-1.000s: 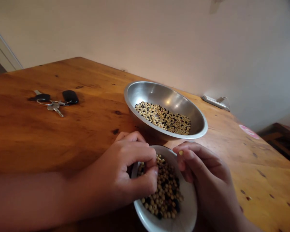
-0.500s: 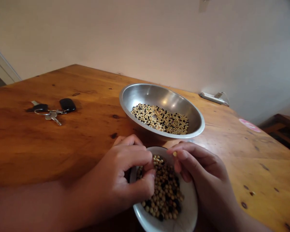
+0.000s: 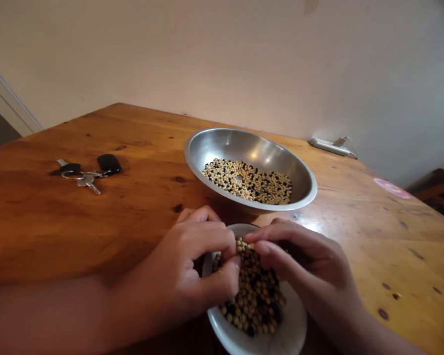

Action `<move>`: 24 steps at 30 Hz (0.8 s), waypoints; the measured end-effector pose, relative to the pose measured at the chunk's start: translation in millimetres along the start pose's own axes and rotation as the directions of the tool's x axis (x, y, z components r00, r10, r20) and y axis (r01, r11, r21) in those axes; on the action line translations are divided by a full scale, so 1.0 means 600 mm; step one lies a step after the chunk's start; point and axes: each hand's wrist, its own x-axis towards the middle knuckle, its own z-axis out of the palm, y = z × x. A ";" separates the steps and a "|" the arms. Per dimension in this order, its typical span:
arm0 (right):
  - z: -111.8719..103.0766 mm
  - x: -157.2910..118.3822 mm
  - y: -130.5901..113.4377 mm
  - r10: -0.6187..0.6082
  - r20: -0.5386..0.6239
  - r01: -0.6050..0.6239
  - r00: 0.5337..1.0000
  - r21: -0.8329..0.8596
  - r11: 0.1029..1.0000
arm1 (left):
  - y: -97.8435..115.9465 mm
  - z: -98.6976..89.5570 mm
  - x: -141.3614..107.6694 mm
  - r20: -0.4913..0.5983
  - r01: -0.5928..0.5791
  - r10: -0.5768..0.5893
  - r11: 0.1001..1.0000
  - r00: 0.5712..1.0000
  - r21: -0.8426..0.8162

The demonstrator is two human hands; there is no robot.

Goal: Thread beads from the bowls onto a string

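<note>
Evidently, beads (image 3: 249, 301) in the near white bowl (image 3: 290, 325) are being worked over by the left hand (image 3: 192, 261) and right hand (image 3: 318, 261), curled in pinches just apart. Fine fingertip control seems needed; whether anything is gripped cannot be told.

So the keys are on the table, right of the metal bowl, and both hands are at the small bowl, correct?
No, the keys are on the table left of the metal bowl, as the head view shows. The left hand and right hand are indeed at the small bowl.
</note>
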 end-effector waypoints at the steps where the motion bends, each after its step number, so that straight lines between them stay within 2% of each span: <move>1: 0.000 0.002 -0.001 -0.034 0.032 0.035 0.999 -0.037 0.999 | -0.001 0.000 0.000 -0.004 0.005 -0.005 1.000 1.000 -0.001; 4: -0.001 0.004 -0.002 -0.061 0.085 0.068 0.995 -0.081 0.994 | -0.004 0.000 0.000 -0.018 0.027 -0.027 1.000 0.999 -0.005; 9: -0.003 0.004 -0.001 -0.024 0.040 0.024 0.999 0.004 1.000 | -0.006 -0.002 0.003 0.013 0.033 -0.033 0.999 0.999 -0.006; 13: -0.009 0.006 -0.001 -0.150 0.073 0.154 0.986 -0.059 0.986 | 0.000 -0.005 0.003 0.101 -0.059 0.058 0.998 0.993 0.012; 16: -0.018 0.009 0.000 -0.287 0.115 0.303 0.951 -0.162 0.939 | 0.004 -0.007 -0.001 0.089 -0.111 0.110 0.994 0.990 -0.003; 19: -0.029 0.015 -0.005 -0.394 0.227 0.444 0.891 -0.252 0.860 | 0.006 -0.005 -0.006 0.058 -0.204 0.203 0.979 0.978 0.026; 22: -0.042 0.026 -0.014 -0.454 0.327 0.542 0.829 -0.267 0.797 | 0.007 0.000 -0.012 0.038 -0.296 0.293 0.949 0.955 0.110; 24: -0.050 0.032 -0.016 -0.467 0.357 0.562 0.809 -0.239 0.792 | 0.010 0.000 -0.013 0.019 -0.341 0.342 0.927 0.940 0.158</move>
